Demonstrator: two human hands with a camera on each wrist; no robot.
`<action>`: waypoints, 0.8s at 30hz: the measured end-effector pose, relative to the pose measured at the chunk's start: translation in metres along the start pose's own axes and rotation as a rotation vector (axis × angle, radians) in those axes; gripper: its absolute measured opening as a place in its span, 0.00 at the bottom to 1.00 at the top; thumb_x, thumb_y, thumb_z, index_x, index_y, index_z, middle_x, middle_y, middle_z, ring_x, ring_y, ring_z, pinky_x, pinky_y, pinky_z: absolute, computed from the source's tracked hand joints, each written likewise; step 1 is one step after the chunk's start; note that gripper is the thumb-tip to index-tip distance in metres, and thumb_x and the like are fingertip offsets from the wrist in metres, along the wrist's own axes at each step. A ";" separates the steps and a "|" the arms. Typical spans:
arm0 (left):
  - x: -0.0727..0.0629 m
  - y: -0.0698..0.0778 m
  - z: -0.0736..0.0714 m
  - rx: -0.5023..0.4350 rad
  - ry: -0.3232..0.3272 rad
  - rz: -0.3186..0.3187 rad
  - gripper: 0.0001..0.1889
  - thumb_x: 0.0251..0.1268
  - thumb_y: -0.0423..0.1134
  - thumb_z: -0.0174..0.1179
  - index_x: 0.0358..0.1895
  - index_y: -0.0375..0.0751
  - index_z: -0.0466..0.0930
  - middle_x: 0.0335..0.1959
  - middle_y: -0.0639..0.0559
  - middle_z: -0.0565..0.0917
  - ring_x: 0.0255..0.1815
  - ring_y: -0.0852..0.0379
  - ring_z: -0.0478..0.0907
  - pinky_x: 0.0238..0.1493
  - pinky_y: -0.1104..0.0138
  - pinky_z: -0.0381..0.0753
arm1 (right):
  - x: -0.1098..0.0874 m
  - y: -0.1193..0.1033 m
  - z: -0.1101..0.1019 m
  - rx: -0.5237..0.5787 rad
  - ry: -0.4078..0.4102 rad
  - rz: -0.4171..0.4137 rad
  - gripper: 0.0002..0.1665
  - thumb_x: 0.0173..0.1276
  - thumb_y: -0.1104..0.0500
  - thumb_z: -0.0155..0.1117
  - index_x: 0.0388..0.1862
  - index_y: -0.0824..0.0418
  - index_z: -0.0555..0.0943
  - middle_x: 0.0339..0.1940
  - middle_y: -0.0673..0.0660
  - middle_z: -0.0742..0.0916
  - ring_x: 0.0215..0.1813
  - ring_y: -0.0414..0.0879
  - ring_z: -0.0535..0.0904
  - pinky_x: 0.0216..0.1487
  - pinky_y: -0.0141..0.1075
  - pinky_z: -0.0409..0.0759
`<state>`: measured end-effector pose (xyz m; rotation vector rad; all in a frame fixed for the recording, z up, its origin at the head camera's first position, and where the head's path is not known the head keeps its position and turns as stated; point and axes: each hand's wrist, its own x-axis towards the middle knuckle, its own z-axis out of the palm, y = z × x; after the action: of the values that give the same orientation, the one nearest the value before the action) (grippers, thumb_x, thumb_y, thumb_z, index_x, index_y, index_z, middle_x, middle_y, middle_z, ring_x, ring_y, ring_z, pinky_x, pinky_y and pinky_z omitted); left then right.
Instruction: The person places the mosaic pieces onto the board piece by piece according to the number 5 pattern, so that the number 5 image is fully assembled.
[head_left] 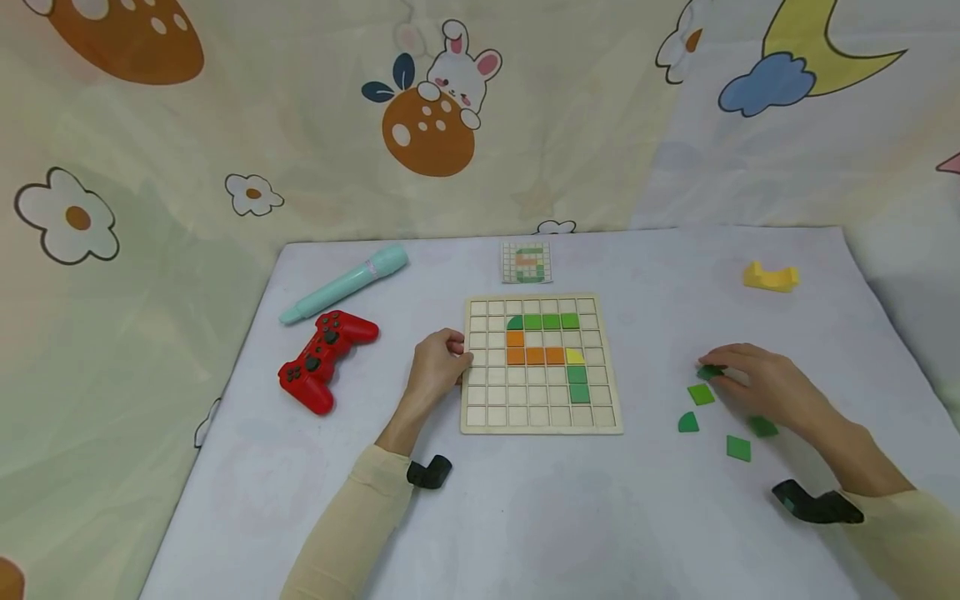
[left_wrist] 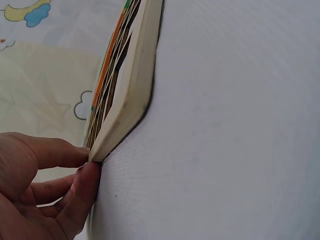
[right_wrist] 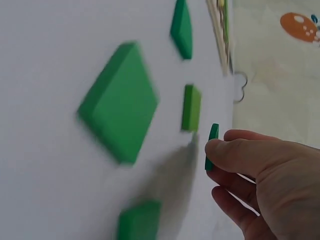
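Cartoon-printed fabric [head_left: 300, 125] hangs behind the white surface [head_left: 570, 517] on my feeds. The right hand [head_left: 780, 392] pinches a dark green piece [right_wrist: 210, 159] between thumb and fingers, at three o'clock from the gridded board [head_left: 518, 394]. My right wrist view shows that piece's thin edge; in the head view fingers partly cover it. Between three and four o'clock lie a light green square [head_left: 701, 394], a green quarter-round [head_left: 687, 422], a green square [head_left: 738, 448] and another green piece [head_left: 763, 426]. At nine o'clock the left hand [head_left: 435, 362] grips the board's edge, whose thickness only my left wrist view shows clearly. Coloured tiles [head_left: 554, 356] sit in the grid. Farther out I see a pattern card [head_left: 527, 262] at twelve, a red controller [head_left: 322, 362] at nine, and a yellow holder [head_left: 771, 279] between two and three.
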<state>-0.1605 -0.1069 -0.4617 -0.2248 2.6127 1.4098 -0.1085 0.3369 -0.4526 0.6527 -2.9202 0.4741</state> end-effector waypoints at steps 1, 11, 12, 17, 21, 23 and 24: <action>0.000 0.000 0.000 0.002 0.000 -0.001 0.15 0.58 0.29 0.62 0.49 0.33 0.78 0.35 0.46 0.78 0.26 0.59 0.74 0.21 0.72 0.82 | 0.004 -0.005 0.000 0.001 0.009 -0.023 0.22 0.50 0.70 0.73 0.47 0.61 0.84 0.48 0.61 0.86 0.51 0.58 0.80 0.47 0.53 0.80; 0.000 -0.002 0.002 0.018 0.003 0.001 0.14 0.58 0.29 0.63 0.49 0.33 0.78 0.35 0.46 0.78 0.26 0.58 0.75 0.21 0.72 0.82 | 0.041 -0.069 0.023 0.151 0.051 -0.476 0.27 0.39 0.71 0.79 0.43 0.58 0.85 0.41 0.48 0.87 0.43 0.41 0.82 0.50 0.12 0.73; 0.000 -0.002 0.002 0.018 0.003 0.000 0.15 0.58 0.29 0.63 0.49 0.33 0.78 0.35 0.46 0.78 0.26 0.58 0.75 0.21 0.72 0.82 | 0.043 -0.075 0.025 0.169 0.042 -0.510 0.27 0.40 0.71 0.79 0.43 0.58 0.85 0.41 0.48 0.87 0.43 0.41 0.82 0.51 0.13 0.73; -0.001 -0.001 0.001 0.008 0.000 -0.004 0.15 0.58 0.29 0.63 0.49 0.33 0.78 0.36 0.46 0.78 0.26 0.58 0.75 0.21 0.72 0.82 | 0.053 -0.097 0.035 0.231 -0.016 -0.585 0.23 0.45 0.71 0.76 0.43 0.58 0.86 0.42 0.48 0.88 0.45 0.42 0.82 0.53 0.17 0.76; -0.001 0.000 0.001 0.009 0.005 0.005 0.14 0.58 0.29 0.62 0.48 0.33 0.79 0.35 0.46 0.78 0.25 0.59 0.75 0.20 0.72 0.82 | 0.058 -0.108 0.040 0.229 -0.068 -0.606 0.21 0.49 0.69 0.75 0.44 0.57 0.86 0.42 0.48 0.88 0.46 0.42 0.82 0.49 0.30 0.83; -0.001 0.000 0.001 0.010 0.009 0.009 0.14 0.58 0.29 0.62 0.48 0.33 0.79 0.35 0.46 0.78 0.25 0.59 0.74 0.20 0.72 0.81 | 0.061 -0.111 0.041 0.217 -0.093 -0.612 0.21 0.49 0.69 0.75 0.45 0.57 0.86 0.42 0.47 0.88 0.46 0.43 0.82 0.47 0.35 0.85; -0.001 0.000 0.000 0.011 0.011 0.011 0.14 0.58 0.29 0.63 0.48 0.33 0.79 0.34 0.46 0.78 0.25 0.59 0.74 0.20 0.72 0.81 | 0.062 -0.113 0.042 0.209 -0.104 -0.613 0.22 0.49 0.69 0.75 0.45 0.57 0.86 0.43 0.48 0.88 0.46 0.43 0.82 0.47 0.36 0.85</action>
<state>-0.1595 -0.1064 -0.4614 -0.2178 2.6345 1.4010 -0.1171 0.2023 -0.4499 1.5647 -2.5699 0.6748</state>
